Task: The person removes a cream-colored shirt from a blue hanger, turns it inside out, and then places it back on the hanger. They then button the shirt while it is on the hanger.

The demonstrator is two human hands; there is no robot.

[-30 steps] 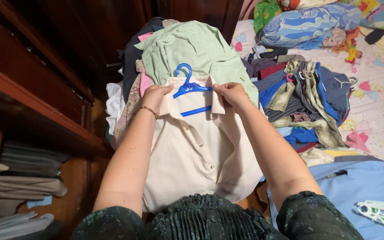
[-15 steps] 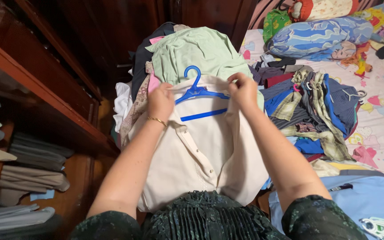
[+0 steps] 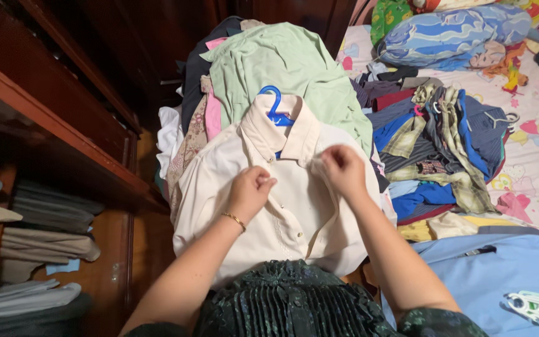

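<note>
- The left hand (image 3: 252,187) pinches the front placket of a cream button-up shirt (image 3: 288,206), its fingers closed together on the fabric just below the collar.
- The right hand (image 3: 341,167) grips the opposite front edge of the same shirt, fingers clamped on a small fold of cloth; the two hands sit near each other across the shirt's opening.
- A thin gold bracelet (image 3: 234,219) circles the left wrist.
- The cream shirt hangs on a blue plastic hanger (image 3: 276,106), whose hook and top show above the collar; the rest of the hanger is hidden inside the shirt.
- The shirt lies front-up on top of a pile of clothes at the left edge of the bed, its hem reaching the person's dark green pleated garment (image 3: 288,299).
- Right behind the collar lies a pale green shirt (image 3: 288,68), also on the pile, touching the cream shirt.
- To the right, on the bed (image 3: 531,168) with its pink patterned sheet, a heap of plaid and striped shirts (image 3: 438,137) lies near the cream shirt.
- A blue patterned pillow (image 3: 450,34) lies at the far edge of the bed.
- A light blue garment (image 3: 506,268) covers the near right corner of the bed, with pale green hangers (image 3: 538,307) on it.
- On the left, wooden shelves (image 3: 63,156) hold folded clothes (image 3: 38,243).
</note>
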